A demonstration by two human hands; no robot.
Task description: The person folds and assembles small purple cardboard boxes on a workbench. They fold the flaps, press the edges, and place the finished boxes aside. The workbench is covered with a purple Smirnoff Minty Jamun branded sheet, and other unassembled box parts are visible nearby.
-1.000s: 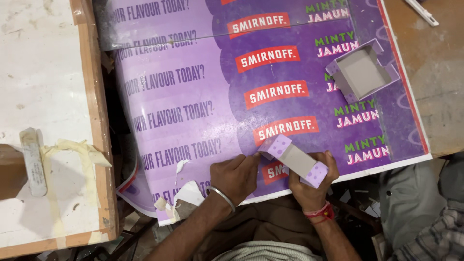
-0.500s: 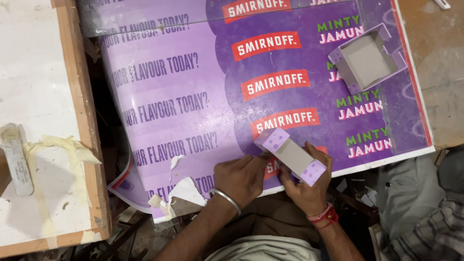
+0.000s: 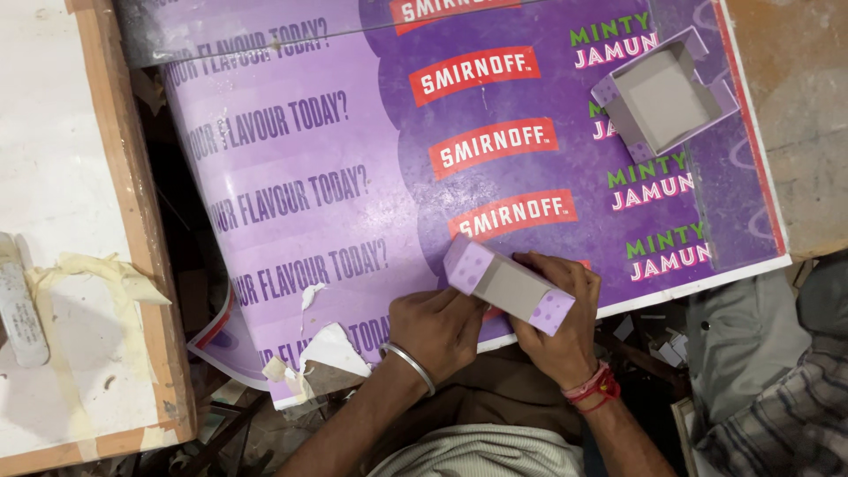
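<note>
Both of my hands hold a small cardboard box part with a grey face and purple dotted end flaps, at the near edge of a large purple printed sheet. My left hand, with a metal bangle on the wrist, grips its near left side. My right hand, with red thread on the wrist, wraps over its right end. A second open box tray, grey inside with purple dotted sides, lies on the sheet at the far right.
A white board with a wooden edge lies at the left, with yellowed tape and a flat grey tool on it. Torn paper scraps sit at the sheet's near edge. Another person's checked sleeve is at the right.
The view has shifted and drawn closer. My hands have kept hold of the box part and turned it slightly, with the left hand now tighter against it.
</note>
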